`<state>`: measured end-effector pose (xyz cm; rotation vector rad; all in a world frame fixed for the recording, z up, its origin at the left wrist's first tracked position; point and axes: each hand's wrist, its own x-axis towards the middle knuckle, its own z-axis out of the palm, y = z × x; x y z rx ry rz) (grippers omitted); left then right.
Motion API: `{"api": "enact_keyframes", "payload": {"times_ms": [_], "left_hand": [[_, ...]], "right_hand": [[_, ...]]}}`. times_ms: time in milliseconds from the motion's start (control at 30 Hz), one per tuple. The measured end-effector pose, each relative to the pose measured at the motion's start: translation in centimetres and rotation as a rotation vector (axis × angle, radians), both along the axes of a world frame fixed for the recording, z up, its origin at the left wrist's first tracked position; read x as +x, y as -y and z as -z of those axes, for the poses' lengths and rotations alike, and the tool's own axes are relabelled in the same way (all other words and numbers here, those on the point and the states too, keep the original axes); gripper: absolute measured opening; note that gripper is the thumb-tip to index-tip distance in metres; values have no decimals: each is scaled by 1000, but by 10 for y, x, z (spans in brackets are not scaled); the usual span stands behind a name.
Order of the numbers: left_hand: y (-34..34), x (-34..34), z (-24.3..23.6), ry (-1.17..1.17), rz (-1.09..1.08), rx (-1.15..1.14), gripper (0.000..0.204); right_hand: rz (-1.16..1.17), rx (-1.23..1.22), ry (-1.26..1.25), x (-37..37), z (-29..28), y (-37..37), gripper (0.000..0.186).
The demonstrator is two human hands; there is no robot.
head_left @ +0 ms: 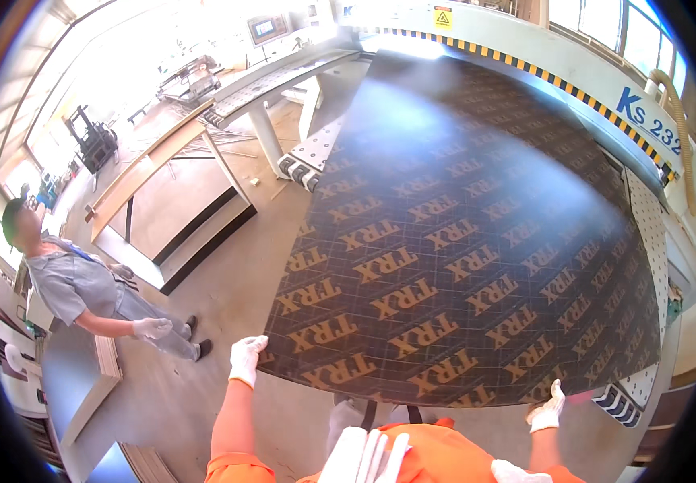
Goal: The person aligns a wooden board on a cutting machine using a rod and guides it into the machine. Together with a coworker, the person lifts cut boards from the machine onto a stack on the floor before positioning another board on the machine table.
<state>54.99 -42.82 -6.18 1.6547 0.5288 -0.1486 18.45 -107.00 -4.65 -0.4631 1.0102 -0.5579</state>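
A large dark brown panel (460,266) with a glossy, repeated tan print reaches from the machine beam toward me, over a perforated machine bed (642,378). My left hand (247,354), in a white glove, grips its near left corner. My right hand (547,406), also gloved, holds the near edge toward the right end, fingertips up. What lies under each hand is hidden. Below the panel, my orange clothing (428,451) shows with white gloves (364,459) lying against it at chest level.
A co-worker (82,286) in grey with white gloves stands at left. Beyond are an open wooden frame (146,193), a forklift (94,141) and a machine table (275,80). Stacked boards (82,386) lie lower left. A beam (525,48) with hazard stripes spans the back right.
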Motion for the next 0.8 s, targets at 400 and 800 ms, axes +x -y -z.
{"api": "enact_keyframes", "payload": {"times_ms": [400, 800], "left_hand": [[-94, 73, 66, -36, -105, -14, 22], [244, 90, 40, -391, 309, -820, 62]], "right_hand": [[-99, 212, -8, 213, 17, -205, 25], [-445, -1440, -640, 287, -76, -120, 28]]}}
